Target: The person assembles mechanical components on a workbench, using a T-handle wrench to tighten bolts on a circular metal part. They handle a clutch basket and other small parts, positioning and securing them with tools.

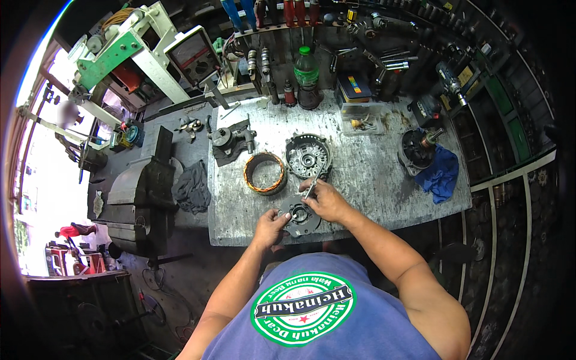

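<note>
Near the front edge of the workbench [372,204], my left hand [272,228] grips the left rim of a dark round metal plate [307,227] with a hole in its middle. My right hand [327,201] is closed just above the plate's right side, pinching a small slim metal piece [311,189] whose exact kind I cannot make out. Just beyond lies a round, slotted metal housing [308,157], open side up. Left of it rests a stator ring [264,189] with orange-copper windings.
A bench vise [135,189] stands left, beside a black rag [192,187]. A cast metal part [225,139] sits at the back left. On the right are another round housing [414,150] and a blue cloth [441,174]. A green bottle [306,72] and plastic box [362,124] stand behind.
</note>
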Demonstrator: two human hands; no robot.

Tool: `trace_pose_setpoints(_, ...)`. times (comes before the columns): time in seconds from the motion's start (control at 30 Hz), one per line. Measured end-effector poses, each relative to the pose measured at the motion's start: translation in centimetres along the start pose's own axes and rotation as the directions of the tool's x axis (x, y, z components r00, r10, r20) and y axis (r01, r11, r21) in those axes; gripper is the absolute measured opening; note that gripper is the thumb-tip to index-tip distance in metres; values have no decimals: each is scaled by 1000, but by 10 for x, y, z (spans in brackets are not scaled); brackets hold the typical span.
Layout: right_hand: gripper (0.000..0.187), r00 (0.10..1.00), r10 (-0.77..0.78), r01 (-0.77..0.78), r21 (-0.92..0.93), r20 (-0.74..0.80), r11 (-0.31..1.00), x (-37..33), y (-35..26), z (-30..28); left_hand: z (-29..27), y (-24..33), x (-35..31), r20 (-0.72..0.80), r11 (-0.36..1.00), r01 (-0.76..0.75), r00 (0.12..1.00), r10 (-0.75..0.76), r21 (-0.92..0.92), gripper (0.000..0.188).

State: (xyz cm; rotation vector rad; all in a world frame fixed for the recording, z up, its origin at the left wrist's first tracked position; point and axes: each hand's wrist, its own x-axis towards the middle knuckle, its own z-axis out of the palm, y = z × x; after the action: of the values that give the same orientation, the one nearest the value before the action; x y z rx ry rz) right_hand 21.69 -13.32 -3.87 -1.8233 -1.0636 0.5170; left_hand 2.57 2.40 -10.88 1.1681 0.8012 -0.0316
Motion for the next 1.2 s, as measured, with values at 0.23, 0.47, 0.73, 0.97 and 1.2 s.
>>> trace_pose_setpoints(0.23, 18, 998, 13, -3, -175, 55, 985, 1, 5, -2, -1, -1, 1, 3, 1000, 8, 1000, -8, 1, 34)
trace_pose_setpoints(0.47, 23, 998, -54, 54, 14, 40, 998, 6, -3, -3, 2, 2, -2, -21, 1000, 21, 1000, -20, 15, 36)
trace_pose_setpoints(0.73, 21, 999, 25, -24, -36, 27, 999, 4, -10, -2, 1, 2, 0, -9, 1000, 2, 1000, -2, 20, 37)
trace_pose_setpoints(0.97, 28, 985, 173, -169, 262, 7, 950, 0, -12, 2, 7, 4, -10, 15, 999, 1, 1000, -2, 44, 44)
trace_pose_setpoints(1.2, 33, 969, 244, -190, 507, -41, 841, -3, -2, 8, 25, 4, -10, -46, 975, -136, 988, 146, 173, 61)
